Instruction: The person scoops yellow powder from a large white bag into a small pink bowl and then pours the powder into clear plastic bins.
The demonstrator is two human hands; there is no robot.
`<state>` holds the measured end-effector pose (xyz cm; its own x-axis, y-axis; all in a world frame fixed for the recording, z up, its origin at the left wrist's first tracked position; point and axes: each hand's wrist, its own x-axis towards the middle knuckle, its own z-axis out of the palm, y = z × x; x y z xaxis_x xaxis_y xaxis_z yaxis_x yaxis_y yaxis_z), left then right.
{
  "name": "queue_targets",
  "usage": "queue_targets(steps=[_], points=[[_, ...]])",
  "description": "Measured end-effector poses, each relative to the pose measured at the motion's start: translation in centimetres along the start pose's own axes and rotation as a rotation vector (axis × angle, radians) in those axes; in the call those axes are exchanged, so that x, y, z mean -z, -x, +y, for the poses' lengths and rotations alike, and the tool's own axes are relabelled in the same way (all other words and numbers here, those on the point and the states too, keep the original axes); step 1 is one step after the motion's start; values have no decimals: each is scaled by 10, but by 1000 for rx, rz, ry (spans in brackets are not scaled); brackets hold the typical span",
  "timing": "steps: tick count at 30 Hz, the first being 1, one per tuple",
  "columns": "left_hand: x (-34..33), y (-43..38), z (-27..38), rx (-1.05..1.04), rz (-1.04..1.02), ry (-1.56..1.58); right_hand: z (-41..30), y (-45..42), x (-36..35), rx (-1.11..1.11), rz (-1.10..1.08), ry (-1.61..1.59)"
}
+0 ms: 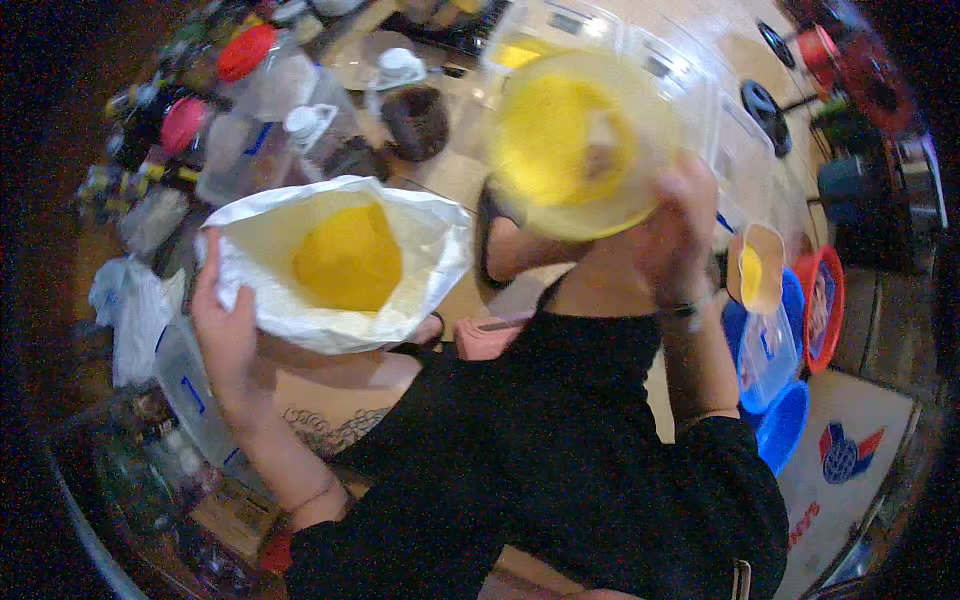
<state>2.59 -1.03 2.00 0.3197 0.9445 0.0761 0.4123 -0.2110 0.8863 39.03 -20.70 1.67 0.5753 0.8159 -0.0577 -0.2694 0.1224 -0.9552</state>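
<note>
My left hand [225, 322] holds the near left rim of a white bag [289, 319], its thumb and fingers on the edge. The bag's mouth is spread wide. Inside it lies a mass of yellow material [352, 262], perhaps powder. To the right, my right hand [682, 217] grips the side of a round translucent plastic container [555, 225], which is raised and blurred by motion. Yellow material [547, 135] covers much of its inside, with a paler patch towards the right. The container and the bag are apart.
Clear plastic boxes [667, 67] stand beyond the container. A brown pot [416, 124] and red lids [247, 52] are at the upper left. At right are a tan tub with yellow contents [754, 274], a blue bowl [787, 427] and a red basin [840, 307].
</note>
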Motion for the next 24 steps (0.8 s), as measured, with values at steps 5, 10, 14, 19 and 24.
queue_targets(steps=[5, 10, 14, 19, 24], points=[[8, 3, 6, -39, 19, -95, 61, -18, -158, 442, -839, 774], [2, 5, 22, 34, -1, 75, 152, -38, -213, 674, -1159, 766], [19, 16, 15, 49, 2, 116, 162, -29, -235, 293, -1304, 1053], [14, 10, 23, 39, -65, 50, 189, -23, -220, 213, -1101, 645], [8, 9, 19, 50, -47, 179, 206, -28, -219, 242, -1248, 859]])
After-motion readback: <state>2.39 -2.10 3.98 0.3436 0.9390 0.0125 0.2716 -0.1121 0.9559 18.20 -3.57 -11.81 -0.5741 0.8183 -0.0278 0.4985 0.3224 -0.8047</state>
